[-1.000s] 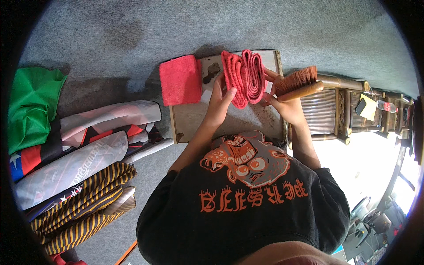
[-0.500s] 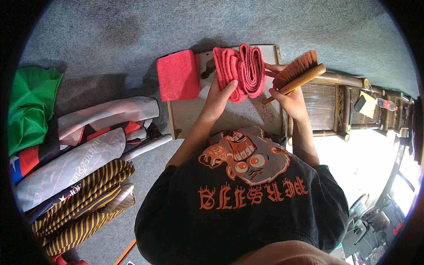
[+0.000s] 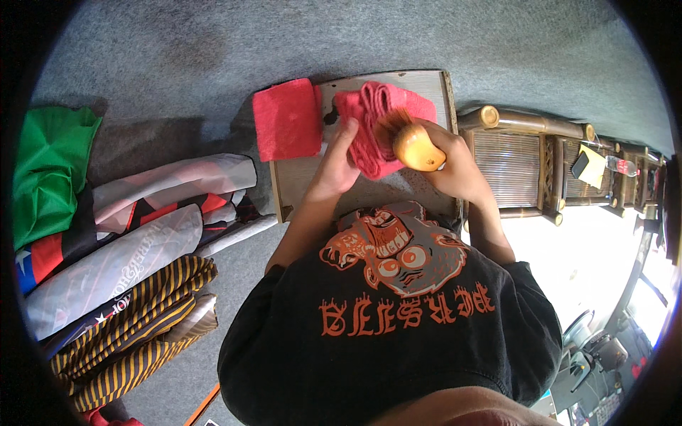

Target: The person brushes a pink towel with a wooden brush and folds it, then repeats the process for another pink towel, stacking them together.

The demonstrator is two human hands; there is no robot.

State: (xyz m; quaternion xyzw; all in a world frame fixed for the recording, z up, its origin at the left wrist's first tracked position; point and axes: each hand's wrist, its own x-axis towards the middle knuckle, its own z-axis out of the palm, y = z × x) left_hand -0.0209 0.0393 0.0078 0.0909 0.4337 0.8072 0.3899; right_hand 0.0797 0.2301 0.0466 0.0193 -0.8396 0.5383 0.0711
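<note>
Over a low grey table (image 3: 295,188), my left hand (image 3: 341,160) grips the near left side of a folded red towel (image 3: 369,153), its thumb on top and its other fingers hidden. A wooden-handled brush (image 3: 420,148) is in my right hand (image 3: 458,167), the rounded handle end facing up. Its brown bristles press against, or lie very close to, the towel's folded edges. Beside my left hand, a second folded red towel (image 3: 286,121) lies flat at the table's left edge.
Several rolled or folded cloths (image 3: 149,255) lie on the grey carpet (image 3: 298,35) to the left, with a green cloth (image 3: 53,167) at the far end. Bamboo furniture (image 3: 508,167) stands close on the right. It bears a phone, a yellow paper and a bottle (image 3: 621,167).
My right hand has turned the brush and brought it left onto the towel. The towel has tipped over to lie flatter, with its folds spread. The second towel has stayed put.
</note>
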